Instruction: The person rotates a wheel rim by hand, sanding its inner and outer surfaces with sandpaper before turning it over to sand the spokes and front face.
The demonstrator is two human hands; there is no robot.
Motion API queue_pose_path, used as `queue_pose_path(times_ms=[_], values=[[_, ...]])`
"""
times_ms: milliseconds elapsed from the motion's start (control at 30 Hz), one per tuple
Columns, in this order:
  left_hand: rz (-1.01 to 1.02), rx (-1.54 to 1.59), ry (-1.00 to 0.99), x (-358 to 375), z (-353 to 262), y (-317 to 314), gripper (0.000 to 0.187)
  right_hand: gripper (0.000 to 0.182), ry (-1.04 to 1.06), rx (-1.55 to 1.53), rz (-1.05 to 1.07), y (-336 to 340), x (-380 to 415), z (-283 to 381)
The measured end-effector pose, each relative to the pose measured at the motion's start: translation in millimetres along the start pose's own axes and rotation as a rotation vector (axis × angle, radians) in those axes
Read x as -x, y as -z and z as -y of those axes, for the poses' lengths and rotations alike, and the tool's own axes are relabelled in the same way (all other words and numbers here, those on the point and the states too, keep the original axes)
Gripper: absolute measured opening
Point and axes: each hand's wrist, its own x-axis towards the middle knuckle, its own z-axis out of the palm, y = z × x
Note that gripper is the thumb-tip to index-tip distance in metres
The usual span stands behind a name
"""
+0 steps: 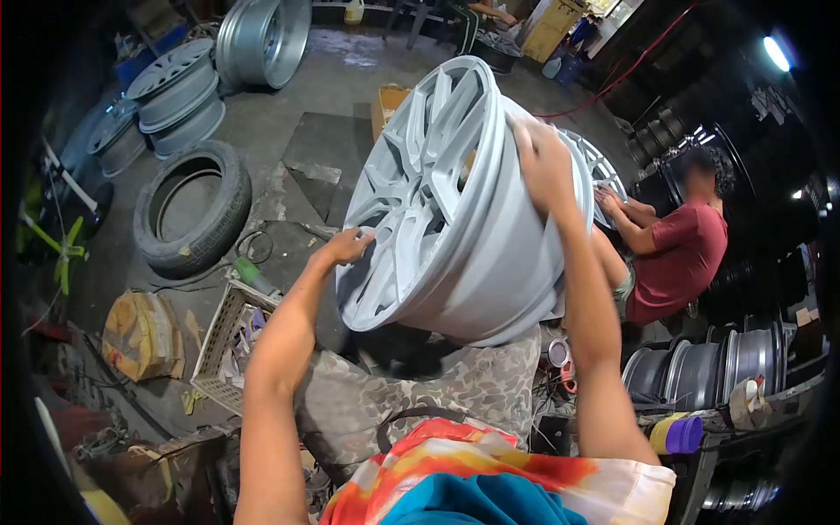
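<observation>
A large light grey wheel rim stands tilted in front of me, its spoked face turned to the left, above the camouflage cloth over my lap. My left hand is at the left side of the spoked face, with its fingers bent against a spoke; whether they pinch anything is too small to tell. On the right, my right hand lies spread over the outer barrel of the rim, slightly blurred.
A tyre lies on the floor at left, near more rims. A crate stands at lower left. At right a co-worker in a red shirt handles another rim. Several rims line the lower right.
</observation>
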Motion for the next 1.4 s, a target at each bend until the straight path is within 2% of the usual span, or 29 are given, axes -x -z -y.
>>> queue_pose_path(times_ms=[33,100,133,200,233,267,300,333,367,400,467,533,567,633,667,700,767,800,867,933,1000,1033,1067,1100,1133,1200,1267,1300,1400], values=[[-0.003,-0.003,-0.005,2.1,-2.5,0.8,0.068,0.035,-0.078,-0.091,0.107,-10.2,-37.2,-27.7],[0.018,-0.035,-0.032,1.1,-2.4,2.9,0.075,0.046,-0.231,-0.021,0.203,-47.5,-85.0,-76.9],[0.008,-0.031,-0.031,-2.1,1.9,1.3,0.075,0.046,-0.221,-0.025,0.202,-49.4,-89.9,-69.6],[-0.047,-0.143,-0.117,-10.0,11.2,-6.2,0.08,0.049,-0.434,-0.065,0.169,-56.6,-97.4,-49.5],[0.009,-0.104,-0.039,2.2,-2.3,-0.4,0.089,0.047,-0.437,-0.239,0.07,-56.4,-84.7,-36.9],[0.003,-0.092,-0.038,-4.6,2.5,-2.2,0.089,0.042,-0.342,-0.402,-0.047,-28.4,-53.4,22.7],[-0.001,-0.125,-0.039,-15.3,10.9,-8.4,0.095,0.036,-0.222,-0.412,-0.174,-19.0,-20.2,56.9],[-0.001,-0.164,-0.044,-23.0,15.2,-13.3,0.101,0.034,-0.211,-0.403,-0.294,-17.5,19.5,96.9],[0.005,-0.165,-0.048,-20.5,9.4,-13.0,0.101,0.033,-0.126,-0.231,-0.308,-21.0,64.3,126.3],[0.054,-0.13,-0.016,-11.3,0.1,-10.4,0.098,0.031,-0.054,-0.273,-0.401,-34.6,104.0,151.2],[0.114,-0.049,0.044,-6.5,-2.5,-13.7,0.099,0.031,0.087,-0.114,-0.244,-46.0,169.8,160.6],[0.105,-0.042,-0.01,-14.8,10.8,-20.0,0.11,0.03,0.107,-0.078,-0.294,-37.0,148.8,145.3],[0.115,-0.042,-0.009,-12.2,13.3,-23.2,0.11,0.031,0.028,-0.186,-0.393,-36.7,116.2,134.8],[0.185,0.001,0.001,-7.8,12.1,-21.9,0.101,0.034,-0.077,-0.179,-0.328,-18.4,47.4,102.6],[0.178,0.0,-0.003,-4.0,9.4,-20.9,0.101,0.035,-0.213,-0.266,-0.255,-18.7,11.5,76.2],[0.184,-0.034,0.027,0.4,5.7,-19.6,0.097,0.036,-0.129,-0.308,-0.238,-28.6,-29.2,35.5],[0.239,-0.148,0.147,5.0,-4.9,-14.0,0.086,0.038,-0.4,-0.491,0.024,-63.3,-90.4,-39.0],[0.234,-0.146,0.147,10.4,-11.1,-11.3,0.086,0.04,-0.488,-0.59,0.069,-68.1,-105.2,-40.4],[0.263,-0.314,0.142,24.7,-21.7,-4.5,0.06,0.039,-0.478,-0.523,0.046,-65.6,-105.6,-19.9],[0.264,-0.337,0.147,34.4,-23.8,-5.0,0.055,0.038,-0.177,-0.67,-0.156,-41.0,-61.8,31.0],[0.27,-0.365,0.152,31.5,-23.4,-7.7,0.051,0.038,-0.07,-0.425,-0.217,-17.8,14.3,108.9],[0.292,-0.408,0.175,28.8,-22.3,-9.6,0.06,0.037,0.025,-0.38,-0.27,-24.3,57.5,134.2],[0.311,-0.456,0.198,26.4,-21.5,-9.8,0.07,0.037,0.172,-0.248,-0.261,-31.2,101.8,147.8],[0.313,-0.462,0.2,21.2,-16.9,-13.7,0.07,0.037,0.151,-0.277,-0.191,-40.4,144.5,166.5],[0.248,-0.533,0.147,14.5,-8.8,-20.7,0.069,0.037,0.265,-0.233,-0.117,-54.7,188.3,168.5],[0.19,-0.608,0.103,14.1,-0.5,-22.8,0.068,0.037,0.275,-0.252,-0.11,-60.3,194.6,157.1],[0.182,-0.567,0.11,22.6,-10.5,-22.5,0.065,0.038,0.158,-0.207,-0.34,-46.4,125.7,151.2],[0.184,-0.529,0.13,33.6,-21.6,-17.1,0.06,0.033,0.01,-0.235,-0.369,-35.9,85.6,145.9],[0.19,-0.517,0.088,26.1,-10.4,-17.7,0.057,0.035,-0.129,-0.438,-0.345,-30.3,-24.0,77.7]])
